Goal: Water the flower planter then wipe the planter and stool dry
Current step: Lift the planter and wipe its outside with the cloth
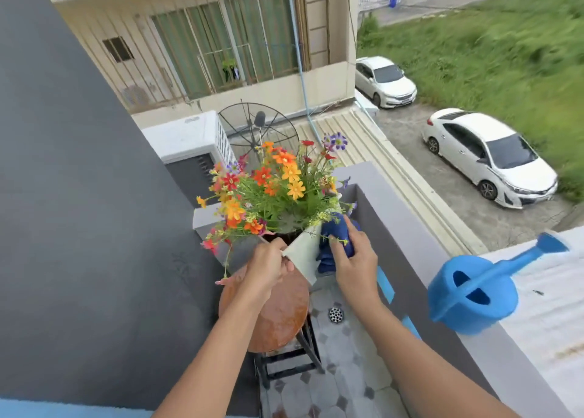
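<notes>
A pale square planter (306,253) full of orange, red and purple flowers (278,187) stands on a round brown stool (281,316). My left hand (268,267) grips the planter's near rim corner. A dark blue cloth (335,243) is pressed against the planter's right side by my right hand (354,259). The stool seat looks wet and glossy. Its black legs show below. A blue watering can (474,294) sits on the balcony wall at the right, spout pointing up and right.
A dark grey wall (94,196) closes the left side. The grey balcony parapet (410,243) runs along the right. A floor drain (335,315) lies in the tiled floor beside the stool. Beyond are a satellite dish, an air-conditioning unit and parked cars below.
</notes>
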A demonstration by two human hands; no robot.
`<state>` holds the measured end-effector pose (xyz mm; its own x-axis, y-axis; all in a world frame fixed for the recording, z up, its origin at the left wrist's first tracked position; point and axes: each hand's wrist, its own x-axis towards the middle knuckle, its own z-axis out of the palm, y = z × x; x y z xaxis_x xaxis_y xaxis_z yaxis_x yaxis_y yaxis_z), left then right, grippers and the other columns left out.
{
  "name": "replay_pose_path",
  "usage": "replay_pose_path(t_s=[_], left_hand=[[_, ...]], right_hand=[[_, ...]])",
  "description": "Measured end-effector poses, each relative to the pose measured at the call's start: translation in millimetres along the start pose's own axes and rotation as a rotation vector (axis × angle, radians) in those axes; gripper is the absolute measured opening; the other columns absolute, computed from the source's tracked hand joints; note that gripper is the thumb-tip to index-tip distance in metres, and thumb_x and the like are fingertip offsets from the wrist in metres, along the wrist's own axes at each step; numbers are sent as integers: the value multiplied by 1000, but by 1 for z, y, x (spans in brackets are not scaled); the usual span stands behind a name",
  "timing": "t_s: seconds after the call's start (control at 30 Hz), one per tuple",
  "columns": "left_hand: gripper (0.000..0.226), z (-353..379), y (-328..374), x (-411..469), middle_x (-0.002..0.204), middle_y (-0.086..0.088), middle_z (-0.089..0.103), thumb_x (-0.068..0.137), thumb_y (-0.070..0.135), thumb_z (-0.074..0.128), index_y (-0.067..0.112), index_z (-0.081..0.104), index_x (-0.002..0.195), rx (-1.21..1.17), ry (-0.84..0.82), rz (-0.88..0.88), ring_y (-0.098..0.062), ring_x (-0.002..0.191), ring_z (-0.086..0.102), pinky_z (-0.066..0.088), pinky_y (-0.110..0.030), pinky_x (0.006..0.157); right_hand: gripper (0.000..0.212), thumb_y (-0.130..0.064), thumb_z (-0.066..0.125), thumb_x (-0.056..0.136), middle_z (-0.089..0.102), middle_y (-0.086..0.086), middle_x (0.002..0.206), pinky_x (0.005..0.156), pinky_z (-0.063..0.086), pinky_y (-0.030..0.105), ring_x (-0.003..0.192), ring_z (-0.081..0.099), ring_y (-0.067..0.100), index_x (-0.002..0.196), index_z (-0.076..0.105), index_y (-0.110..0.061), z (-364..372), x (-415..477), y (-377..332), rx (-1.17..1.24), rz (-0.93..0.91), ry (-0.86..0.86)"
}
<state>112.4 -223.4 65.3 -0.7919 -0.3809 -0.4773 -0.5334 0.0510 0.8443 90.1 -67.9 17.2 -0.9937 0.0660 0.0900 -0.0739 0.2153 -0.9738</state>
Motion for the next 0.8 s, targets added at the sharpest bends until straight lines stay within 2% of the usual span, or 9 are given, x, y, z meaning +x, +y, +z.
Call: replay_pose_path(t_s=[0.1, 0.2, 0.27, 0.33, 0.47, 0.57, 0.63, 0.7, 0.8], left_hand=[[31, 12, 28, -1, 45, -6, 48, 89, 19, 42, 6, 50, 62, -60, 59, 39, -12, 26, 27, 20, -21, 40], [23, 9, 51, -1, 39, 2, 41, 88, 22, 45, 12, 46, 68, -51, 95, 62, -15, 31, 34, 24, -23, 46], [23, 5, 61, -7, 37, -1, 40, 89, 21, 43, 10, 45, 70, -40, 64, 72, -13, 25, 25, 17, -20, 42], [27, 3, 66, -15, 30, 2, 37, 90, 17, 42, 6, 45, 66, -27, 14, 82, -11, 23, 16, 13, -20, 40], [26, -1, 65, -19, 27, 5, 35, 90, 15, 41, 4, 46, 67, -23, 1, 82, -10, 24, 15, 12, -22, 42], [24, 0, 68, -10, 39, -4, 42, 91, 16, 41, 3, 46, 71, -92, 19, 84, -11, 26, 16, 12, -22, 42], [23, 0, 72, -6, 45, -7, 45, 93, 15, 40, 6, 43, 72, -151, 41, 93, -11, 26, 18, 13, -20, 40], [25, -2, 76, -6, 45, -8, 44, 92, 13, 41, 8, 41, 67, -161, 60, 111, -11, 25, 19, 13, -19, 38], [27, -5, 76, -9, 49, -10, 44, 92, 13, 41, 7, 41, 66, -122, 50, 134, -12, 26, 18, 13, -19, 38]], right_hand=[[36, -6, 66, 95, 59, 7, 98, 74, 41, 7, 91, 63, 8, 130, 64, -14, 15, -13, -35, 64, -130, -26], [44, -4, 68, 93, 58, -3, 97, 76, 41, 4, 88, 59, -7, 136, 60, -15, 15, -16, -55, 106, -249, -58], [31, -13, 67, 94, 57, -5, 98, 80, 42, 14, 87, 58, -4, 125, 67, -15, 12, 11, -60, 110, -238, 11], [15, -18, 62, 94, 57, 2, 93, 78, 40, 28, 82, 55, 11, 107, 70, -12, 4, 46, -66, 133, -147, 128], [10, -26, 52, 86, 53, 8, 78, 70, 37, 33, 70, 46, 18, 78, 58, -30, -7, 87, -76, 100, -46, 228], [13, -19, 60, 92, 53, 3, 77, 69, 38, 31, 72, 52, 17, 79, 60, -21, 5, 54, -86, 119, -51, 185], [8, -7, 63, 95, 55, 3, 85, 67, 42, 19, 72, 58, 1, 93, 67, -13, 18, 16, -88, 188, -92, 102], [15, 1, 63, 95, 57, 1, 93, 63, 41, 5, 73, 61, -10, 104, 67, -11, 23, -11, -85, 219, -135, 13], [11, -6, 66, 92, 57, -1, 88, 69, 39, 12, 77, 56, -3, 99, 70, -14, 21, 14, -75, 162, -193, 70]])
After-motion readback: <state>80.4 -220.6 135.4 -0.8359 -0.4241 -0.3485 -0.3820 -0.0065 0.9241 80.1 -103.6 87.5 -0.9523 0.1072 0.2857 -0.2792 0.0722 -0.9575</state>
